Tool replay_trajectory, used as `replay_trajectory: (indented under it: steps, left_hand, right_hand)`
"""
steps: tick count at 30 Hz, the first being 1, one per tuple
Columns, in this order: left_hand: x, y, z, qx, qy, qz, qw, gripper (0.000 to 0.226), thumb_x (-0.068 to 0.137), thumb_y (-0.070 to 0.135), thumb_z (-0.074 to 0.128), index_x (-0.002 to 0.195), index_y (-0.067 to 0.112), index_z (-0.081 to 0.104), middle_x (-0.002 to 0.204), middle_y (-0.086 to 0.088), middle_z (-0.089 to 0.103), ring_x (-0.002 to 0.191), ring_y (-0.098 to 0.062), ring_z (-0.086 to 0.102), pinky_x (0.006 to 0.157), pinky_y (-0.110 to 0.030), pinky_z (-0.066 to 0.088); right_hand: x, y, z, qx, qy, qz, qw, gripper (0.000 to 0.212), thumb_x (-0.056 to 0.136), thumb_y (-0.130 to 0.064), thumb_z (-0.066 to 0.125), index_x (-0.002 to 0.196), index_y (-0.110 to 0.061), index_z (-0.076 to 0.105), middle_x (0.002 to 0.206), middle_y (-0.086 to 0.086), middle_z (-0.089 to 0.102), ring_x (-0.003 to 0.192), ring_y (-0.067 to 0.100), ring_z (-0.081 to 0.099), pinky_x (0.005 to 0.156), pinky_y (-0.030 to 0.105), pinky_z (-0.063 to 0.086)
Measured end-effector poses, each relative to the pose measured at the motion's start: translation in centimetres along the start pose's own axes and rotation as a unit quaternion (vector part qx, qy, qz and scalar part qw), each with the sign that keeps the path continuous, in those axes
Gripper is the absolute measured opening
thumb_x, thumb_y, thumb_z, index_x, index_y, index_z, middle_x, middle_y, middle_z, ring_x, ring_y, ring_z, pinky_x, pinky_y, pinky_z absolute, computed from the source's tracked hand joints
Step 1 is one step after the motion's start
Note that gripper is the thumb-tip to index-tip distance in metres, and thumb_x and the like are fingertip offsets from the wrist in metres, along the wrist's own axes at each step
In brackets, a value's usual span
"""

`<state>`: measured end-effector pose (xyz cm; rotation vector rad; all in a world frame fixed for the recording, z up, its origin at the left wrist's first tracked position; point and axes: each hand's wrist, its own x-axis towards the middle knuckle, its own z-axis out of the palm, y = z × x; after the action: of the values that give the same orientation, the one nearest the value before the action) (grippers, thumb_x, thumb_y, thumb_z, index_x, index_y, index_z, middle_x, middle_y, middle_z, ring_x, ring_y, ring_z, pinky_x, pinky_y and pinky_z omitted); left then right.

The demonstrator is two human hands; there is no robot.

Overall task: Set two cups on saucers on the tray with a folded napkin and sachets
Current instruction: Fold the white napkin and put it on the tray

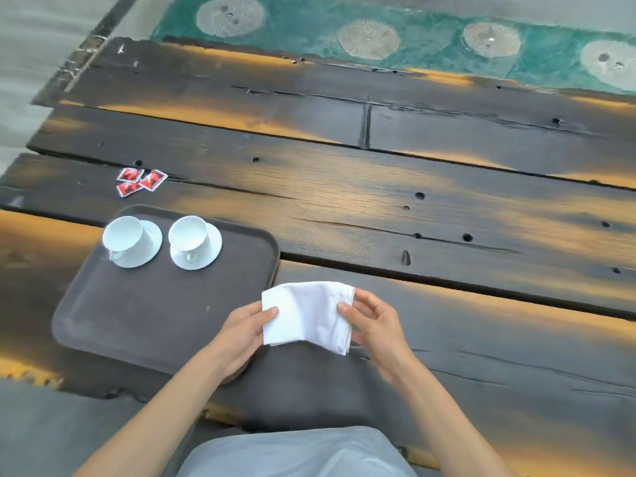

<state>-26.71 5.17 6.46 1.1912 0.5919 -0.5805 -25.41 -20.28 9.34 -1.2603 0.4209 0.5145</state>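
A dark brown tray (148, 311) lies on the wooden table at the near left. At its far end stand two white cups, the left cup (123, 234) on a saucer (148, 251) and the right cup (188, 234) on a saucer (210, 256). A white folded napkin (306, 316) is held just right of the tray, above the table. My left hand (246, 330) pinches its left edge and my right hand (370, 321) holds its right edge. Three red sachets (140, 181) lie on the table beyond the tray.
The table (413, 208) is made of dark, worn planks with holes and cracks. A green mat with round woven coasters (368, 39) runs along the far side. My light grey apron (296, 452) shows at the bottom edge.
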Motion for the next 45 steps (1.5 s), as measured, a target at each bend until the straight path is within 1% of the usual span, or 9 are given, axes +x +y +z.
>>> replay_trajectory:
  steps: [5, 11, 21, 28, 34, 37, 39, 41, 45]
  left_hand:
    - [-2.9, 0.5, -5.6, 0.033, 0.07, 0.034, 0.996, 0.028, 0.098, 0.022, 0.064, 0.124, 0.016, 0.068, 0.12, -0.005, 0.075, 0.111, -0.025, 0.071, 0.094, -0.045, 0.058]
    - [-5.2, 2.2, -13.4, 0.033, 0.135, 0.072, 0.988, 0.023, 0.094, 0.02, 0.068, 0.117, 0.016, 0.071, 0.11, -0.004, 0.078, 0.102, -0.024, 0.075, 0.084, -0.04, 0.061]
    - [-5.7, 5.6, -29.0, 0.072, 0.181, 0.073, 0.978, 0.017, 0.088, 0.022, 0.077, 0.105, 0.022, 0.076, 0.1, 0.005, 0.08, 0.091, -0.013, 0.077, 0.065, -0.017, 0.058]
    - [-3.4, 8.7, -38.9, 0.151, 0.194, 0.064, 0.967, 0.014, 0.087, 0.017, 0.077, 0.095, 0.029, 0.076, 0.091, 0.01, 0.08, 0.085, -0.003, 0.074, 0.062, -0.01, 0.053]
    - [-0.8, 8.6, -43.1, 0.215, 0.195, 0.038, 0.956, 0.013, 0.087, 0.015, 0.076, 0.097, 0.024, 0.077, 0.1, 0.001, 0.077, 0.093, -0.011, 0.071, 0.074, -0.025, 0.053]
    - [0.1, 7.9, -43.8, 0.286, 0.202, 0.023, 0.936, 0.02, 0.087, 0.017, 0.075, 0.106, 0.018, 0.078, 0.104, -0.001, 0.076, 0.101, -0.018, 0.069, 0.091, -0.037, 0.055]
    - [0.6, 7.5, -44.0, 0.336, 0.219, 0.026, 0.916, 0.021, 0.086, 0.017, 0.074, 0.107, 0.017, 0.078, 0.103, -0.002, 0.077, 0.102, -0.019, 0.068, 0.095, -0.038, 0.054]
    - [0.8, 7.3, -44.1, 0.393, 0.234, 0.036, 0.889, 0.018, 0.086, 0.019, 0.074, 0.103, 0.019, 0.077, 0.1, 0.0, 0.078, 0.1, -0.019, 0.067, 0.09, -0.034, 0.053]
    - [0.9, 7.1, -44.1, 0.497, 0.233, 0.045, 0.835, 0.015, 0.087, 0.026, 0.071, 0.101, 0.025, 0.071, 0.1, 0.005, 0.076, 0.096, -0.023, 0.069, 0.078, -0.034, 0.053]
  right_hand:
    - [1.1, 0.7, 4.8, 0.015, -0.049, 0.025, 0.998, 0.029, 0.091, -0.015, 0.075, 0.12, -0.016, 0.071, 0.116, 0.008, 0.077, 0.105, 0.027, 0.075, 0.075, 0.036, 0.062]
    - [2.2, 2.6, 12.9, -0.006, -0.039, 0.05, 0.998, 0.028, 0.093, -0.013, 0.073, 0.121, -0.013, 0.07, 0.107, 0.011, 0.079, 0.096, 0.026, 0.077, 0.071, 0.033, 0.062]
    - [4.8, 7.6, 26.9, -0.101, -0.035, 0.096, 0.99, 0.02, 0.096, -0.019, 0.07, 0.116, -0.018, 0.07, 0.107, 0.003, 0.079, 0.1, 0.02, 0.076, 0.074, 0.03, 0.063]
    - [8.3, 12.7, 36.2, -0.094, -0.011, 0.135, 0.986, 0.018, 0.097, -0.013, 0.067, 0.115, -0.012, 0.067, 0.102, 0.007, 0.079, 0.096, 0.023, 0.077, 0.079, 0.038, 0.064]
    - [10.4, 16.4, 39.4, -0.116, 0.046, 0.144, 0.982, 0.016, 0.095, -0.01, 0.067, 0.11, -0.011, 0.068, 0.091, 0.004, 0.08, 0.091, 0.02, 0.078, 0.077, 0.037, 0.065]
    - [10.9, 17.7, 39.4, -0.183, 0.089, 0.136, 0.97, 0.018, 0.091, -0.015, 0.072, 0.108, -0.014, 0.068, 0.093, 0.011, 0.077, 0.09, 0.019, 0.076, 0.077, 0.038, 0.065]
    - [11.0, 18.2, 39.2, -0.234, 0.11, 0.12, 0.958, 0.022, 0.086, -0.019, 0.077, 0.106, -0.016, 0.068, 0.082, 0.002, 0.076, 0.077, 0.009, 0.074, 0.075, 0.036, 0.066]
    - [11.1, 18.4, 39.2, -0.281, 0.127, 0.104, 0.946, 0.022, 0.082, -0.023, 0.079, 0.101, -0.019, 0.068, 0.07, -0.006, 0.073, 0.067, 0.007, 0.072, 0.077, 0.036, 0.065]
    - [11.2, 18.3, 39.1, -0.345, 0.138, 0.083, 0.925, 0.023, 0.081, -0.026, 0.079, 0.098, -0.023, 0.064, 0.073, -0.003, 0.073, 0.077, 0.019, 0.073, 0.084, 0.043, 0.061]
